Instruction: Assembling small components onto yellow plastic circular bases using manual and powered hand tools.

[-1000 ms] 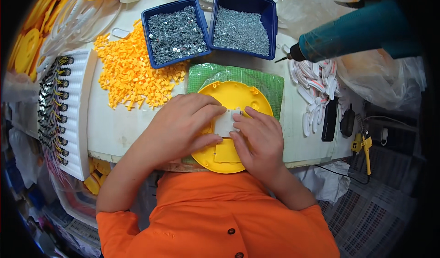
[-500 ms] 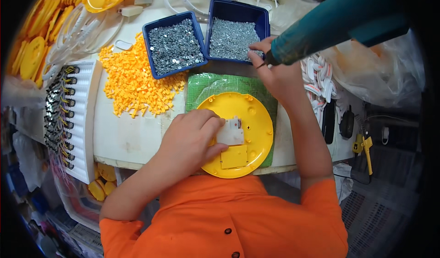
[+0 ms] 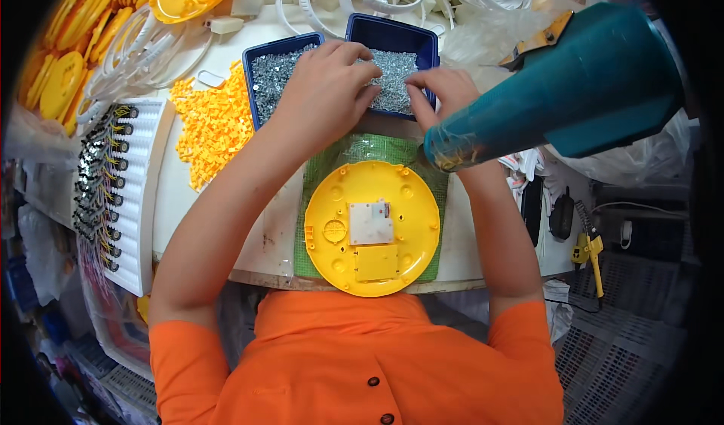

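Both our hands are up at the blue bins. Left hand (image 3: 329, 85) is half-curled over where the left bin (image 3: 283, 45) and right bin (image 3: 392, 33) meet, fingertips toward the right bin's small metal parts — can't tell if it has hold of any. Right hand (image 3: 450, 93) is at the right bin's right-hand rim, thumb and index finger near each other; can't tell if anything's pinched there, and the teal power tool (image 3: 558, 93) covers part of that hand in our view. Our round yellow shell (image 3: 415, 233) lies on the green mat (image 3: 377, 147) at the table's near edge, hands well apart from it. White block (image 3: 371, 225) sits in it, just beyond the yellow rectangular panel (image 3: 377, 263). Small yellow pieces (image 3: 215, 123) are heaped left of the bins.
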`<state>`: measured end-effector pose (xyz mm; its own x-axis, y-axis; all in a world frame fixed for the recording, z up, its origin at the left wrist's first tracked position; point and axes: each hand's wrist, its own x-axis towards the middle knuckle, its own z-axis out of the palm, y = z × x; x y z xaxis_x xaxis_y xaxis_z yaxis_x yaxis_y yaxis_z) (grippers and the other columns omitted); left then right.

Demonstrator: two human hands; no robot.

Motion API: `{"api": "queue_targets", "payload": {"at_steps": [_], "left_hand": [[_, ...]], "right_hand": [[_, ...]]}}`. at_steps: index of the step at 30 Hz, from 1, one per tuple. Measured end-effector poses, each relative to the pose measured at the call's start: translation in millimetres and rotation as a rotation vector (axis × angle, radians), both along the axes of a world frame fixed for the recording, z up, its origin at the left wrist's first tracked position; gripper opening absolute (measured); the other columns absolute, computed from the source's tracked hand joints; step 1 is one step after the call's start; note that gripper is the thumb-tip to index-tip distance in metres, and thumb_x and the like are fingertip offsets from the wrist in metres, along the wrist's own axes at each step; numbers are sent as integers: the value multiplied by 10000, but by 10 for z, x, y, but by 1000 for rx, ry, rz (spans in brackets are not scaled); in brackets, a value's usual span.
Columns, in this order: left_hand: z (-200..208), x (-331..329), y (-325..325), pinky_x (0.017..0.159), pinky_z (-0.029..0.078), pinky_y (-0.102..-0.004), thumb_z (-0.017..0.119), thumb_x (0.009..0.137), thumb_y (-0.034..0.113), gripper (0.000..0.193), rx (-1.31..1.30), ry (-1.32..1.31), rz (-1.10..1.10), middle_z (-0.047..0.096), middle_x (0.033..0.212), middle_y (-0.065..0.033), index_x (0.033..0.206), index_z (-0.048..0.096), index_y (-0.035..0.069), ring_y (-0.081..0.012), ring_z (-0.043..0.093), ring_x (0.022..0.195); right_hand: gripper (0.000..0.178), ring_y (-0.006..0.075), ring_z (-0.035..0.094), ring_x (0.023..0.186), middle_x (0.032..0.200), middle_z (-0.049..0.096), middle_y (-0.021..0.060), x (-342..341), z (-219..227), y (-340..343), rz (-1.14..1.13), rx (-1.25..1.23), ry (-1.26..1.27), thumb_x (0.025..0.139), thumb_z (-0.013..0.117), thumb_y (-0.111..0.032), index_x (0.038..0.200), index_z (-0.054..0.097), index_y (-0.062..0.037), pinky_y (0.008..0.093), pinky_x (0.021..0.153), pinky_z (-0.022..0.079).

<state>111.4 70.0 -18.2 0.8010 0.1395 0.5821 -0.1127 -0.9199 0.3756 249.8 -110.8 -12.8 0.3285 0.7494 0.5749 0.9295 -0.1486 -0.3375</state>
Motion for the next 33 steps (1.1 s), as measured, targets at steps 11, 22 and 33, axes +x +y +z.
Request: {"api": "queue_targets", "payload": {"at_steps": [11,22,33], "left_hand": [[-85,157,166,950,490,-434,791,838,206,126,14,70,26,702,1093,-57,911,747,113,-298,627,1121],[-49,40,106,868,511,-432,756,876,193,134,-57,36,36,710,970,-95,923,730,70,-316,655,1004],[24,-923,-485,786,503,-420,755,877,131,112,-367,159,-96,713,928,-94,957,730,57,-321,663,888]], "right_hand": [[72,129,654,776,886,736,61,-1024,232,-1029,-138,-134,841,883,734,-4,954,734,7,266,712,509],[124,303,649,792,874,654,87,-1386,54,-1066,91,-197,410,841,766,-49,933,683,-48,399,731,536],[190,288,675,760,861,692,93,-1381,59,-1105,83,-190,305,790,807,-15,964,735,-39,398,659,545]]}}
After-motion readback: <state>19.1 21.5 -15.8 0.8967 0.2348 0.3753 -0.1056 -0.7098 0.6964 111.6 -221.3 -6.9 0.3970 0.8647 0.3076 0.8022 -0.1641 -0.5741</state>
